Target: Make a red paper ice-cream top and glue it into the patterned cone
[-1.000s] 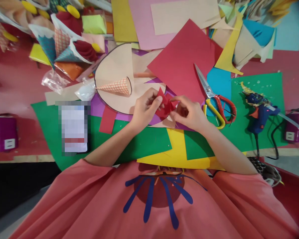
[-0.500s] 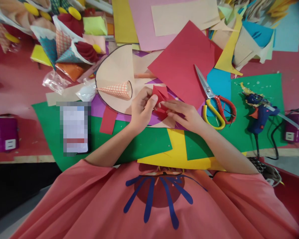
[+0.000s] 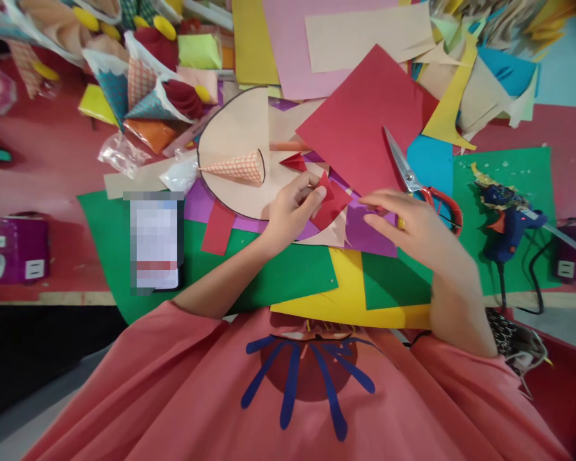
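My left hand point(image 3: 295, 208) pinches a small piece of red paper point(image 3: 335, 203) between thumb and fingers, above the middle of the table. To the right of it, my right hand point(image 3: 408, 227) has its fingers apart and holds nothing. It hovers beside the scissors point(image 3: 403, 163), whose yellow handle is mostly hidden behind the hand. Behind my left hand lies a small folded red piece point(image 3: 295, 162). A checked paper cone point(image 3: 237, 168) rests on a beige rounded sheet point(image 3: 230, 128). Farther back is a large red sheet point(image 3: 369, 121).
A glue gun point(image 3: 509, 224) with a cord lies on green paper at the right. To the left sits a phone point(image 3: 156, 243) with a blurred screen. Finished-looking paper ice-cream cones point(image 3: 144, 83) crowd the back left, and paper scraps point(image 3: 484, 89) pile up at the back right.
My right hand has let go of the red paper and moved right to the scissors. My left hand keeps hold of the paper. A small folded red piece now lies behind it.
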Available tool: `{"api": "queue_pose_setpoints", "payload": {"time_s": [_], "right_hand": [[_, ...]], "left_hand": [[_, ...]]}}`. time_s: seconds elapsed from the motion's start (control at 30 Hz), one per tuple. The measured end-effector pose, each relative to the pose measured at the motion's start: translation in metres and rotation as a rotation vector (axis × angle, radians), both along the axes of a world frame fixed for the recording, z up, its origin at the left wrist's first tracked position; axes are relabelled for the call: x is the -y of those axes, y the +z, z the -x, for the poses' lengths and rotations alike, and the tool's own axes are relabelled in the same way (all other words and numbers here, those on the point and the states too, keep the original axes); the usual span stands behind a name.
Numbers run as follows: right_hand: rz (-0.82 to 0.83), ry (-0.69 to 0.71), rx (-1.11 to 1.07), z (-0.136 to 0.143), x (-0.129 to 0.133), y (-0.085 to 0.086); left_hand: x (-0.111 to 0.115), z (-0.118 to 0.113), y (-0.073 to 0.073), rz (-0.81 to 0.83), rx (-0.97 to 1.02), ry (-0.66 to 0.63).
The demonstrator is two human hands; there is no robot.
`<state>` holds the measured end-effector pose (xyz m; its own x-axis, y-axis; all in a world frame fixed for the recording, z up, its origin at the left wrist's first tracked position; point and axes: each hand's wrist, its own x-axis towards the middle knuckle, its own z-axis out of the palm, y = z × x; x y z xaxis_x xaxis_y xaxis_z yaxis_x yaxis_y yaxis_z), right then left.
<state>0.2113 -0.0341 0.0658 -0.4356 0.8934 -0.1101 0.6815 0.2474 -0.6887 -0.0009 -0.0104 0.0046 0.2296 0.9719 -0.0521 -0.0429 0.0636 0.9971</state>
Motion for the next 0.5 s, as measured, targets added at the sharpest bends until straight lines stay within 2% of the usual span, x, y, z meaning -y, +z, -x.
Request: {"api": "queue_pose_setpoints", "payload": {"time_s": [0.07, 0.13, 0.27, 0.3, 0.33, 0.37, 0.4, 0.43, 0.5], "right_hand": [[0.012, -0.13, 0.104, -0.025, 0.015, 0.012], [-0.011, -0.32, 0.202, -0.057, 0.032, 0.016], [-0.273, -0.772, 0.521, -0.126, 0.063, -0.001], [-0.28, -0.891, 0.58, -0.141, 0.069, -0.007], [-0.216, -0.969, 0.644, -0.154, 0.074, -0.014], [-0.1, -0.993, 0.694, -0.164, 0.077, -0.022], [-0.019, -0.959, 0.717, -0.172, 0.079, -0.029], [-0.042, -0.904, 0.749, -0.178, 0.08, -0.036], [-0.174, -0.904, 0.78, -0.186, 0.076, -0.05]], "left_hand": [[-0.001, -0.001, 0.0, 0.038, 0.002, -0.013], [-0.001, -0.001, 0.0, 0.057, 0.02, -0.018], [0.0, -0.002, 0.003, 0.068, 0.054, -0.054], [0.001, -0.003, 0.004, 0.067, 0.054, -0.068], [0.001, -0.003, 0.004, 0.065, 0.051, -0.081], [0.001, -0.003, 0.004, 0.062, 0.048, -0.093], [0.001, -0.003, 0.004, 0.057, 0.046, -0.102], [0.001, -0.003, 0.004, 0.053, 0.045, -0.108], [0.001, -0.002, 0.003, 0.049, 0.046, -0.111]]}}
